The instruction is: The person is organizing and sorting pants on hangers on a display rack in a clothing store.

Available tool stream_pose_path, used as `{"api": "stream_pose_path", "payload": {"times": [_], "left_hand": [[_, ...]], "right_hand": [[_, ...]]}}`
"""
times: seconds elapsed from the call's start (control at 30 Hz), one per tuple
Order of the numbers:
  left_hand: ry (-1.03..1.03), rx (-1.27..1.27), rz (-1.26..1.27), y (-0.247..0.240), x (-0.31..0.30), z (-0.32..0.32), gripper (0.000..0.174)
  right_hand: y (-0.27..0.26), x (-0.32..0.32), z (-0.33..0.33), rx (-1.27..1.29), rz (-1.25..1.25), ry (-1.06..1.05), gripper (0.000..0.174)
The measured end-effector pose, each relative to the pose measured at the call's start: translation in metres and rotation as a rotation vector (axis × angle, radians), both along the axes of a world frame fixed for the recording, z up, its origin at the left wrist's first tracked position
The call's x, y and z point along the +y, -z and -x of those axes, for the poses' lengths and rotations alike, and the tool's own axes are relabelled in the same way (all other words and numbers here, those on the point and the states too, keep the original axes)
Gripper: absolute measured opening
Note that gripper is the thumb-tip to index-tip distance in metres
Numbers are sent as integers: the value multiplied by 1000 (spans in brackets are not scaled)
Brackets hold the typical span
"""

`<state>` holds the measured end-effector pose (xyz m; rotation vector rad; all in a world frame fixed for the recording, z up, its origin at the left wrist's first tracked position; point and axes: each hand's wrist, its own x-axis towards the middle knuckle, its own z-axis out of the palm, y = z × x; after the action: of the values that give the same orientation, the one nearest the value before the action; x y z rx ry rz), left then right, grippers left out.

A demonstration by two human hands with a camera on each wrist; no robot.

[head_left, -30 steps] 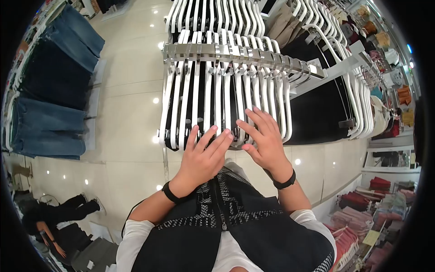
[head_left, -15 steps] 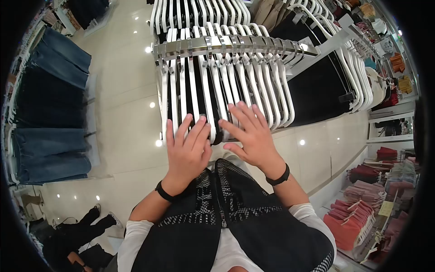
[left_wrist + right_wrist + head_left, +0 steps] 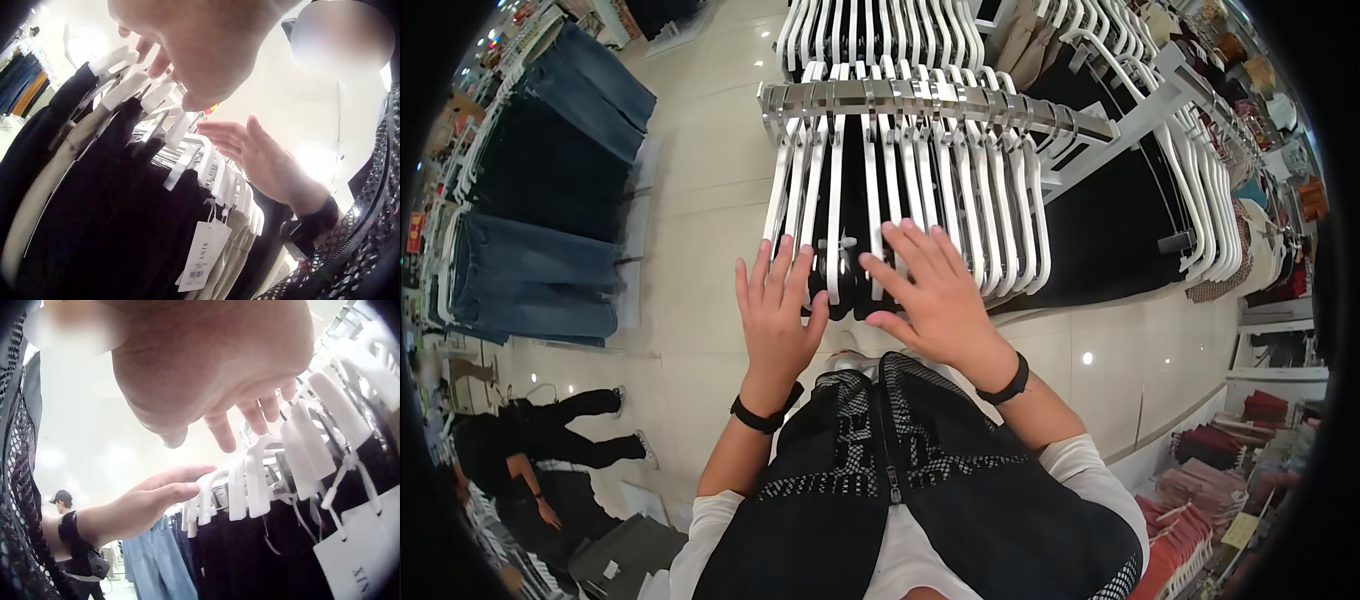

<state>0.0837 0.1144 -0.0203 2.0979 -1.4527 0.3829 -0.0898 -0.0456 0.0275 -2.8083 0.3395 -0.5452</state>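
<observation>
Blue jeans [image 3: 535, 270] hang at left. Next, the left hand [image 3: 778, 318] lies over the near ends of white hangers [image 3: 837, 190], fingers straight and slightly parted. The hangers line a metal rail [image 3: 945, 98], carrying mostly black trousers [image 3: 100, 219]. Further right, the right hand [image 3: 932, 292], fingers spread, lies over the same row's near ends. Pink clothes [image 3: 1185, 490] sit at the near right.

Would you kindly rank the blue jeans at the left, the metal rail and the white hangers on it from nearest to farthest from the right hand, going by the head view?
1. White hangers: right at the right hand, by its fingers.
2. Metal rail: farther forward, beyond the fingertips.
3. Blue jeans: farthest, well off to the left.
</observation>
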Motion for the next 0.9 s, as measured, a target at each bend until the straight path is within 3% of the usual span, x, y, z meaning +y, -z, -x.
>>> {"api": "stream_pose_path", "payload": {"times": [0.13,0.4,0.5,0.7,0.9], "left_hand": [[-55,56,56,4,1,17,61],[-179,4,7,-2,15,39,54],[-99,32,-38,-1,9,54,59],[-210,-4,-106,-5,26,58,66],[4,145,-7,4,26,35,60]], "right_hand": [[12,7,-8,-40,40,-144,60],[8,3,-3,-99,24,-123,50],[16,4,-10,-124,-25,-147,58],[25,14,-22,-106,11,-170,61],[12,16,-42,-72,23,-199,60]]}}
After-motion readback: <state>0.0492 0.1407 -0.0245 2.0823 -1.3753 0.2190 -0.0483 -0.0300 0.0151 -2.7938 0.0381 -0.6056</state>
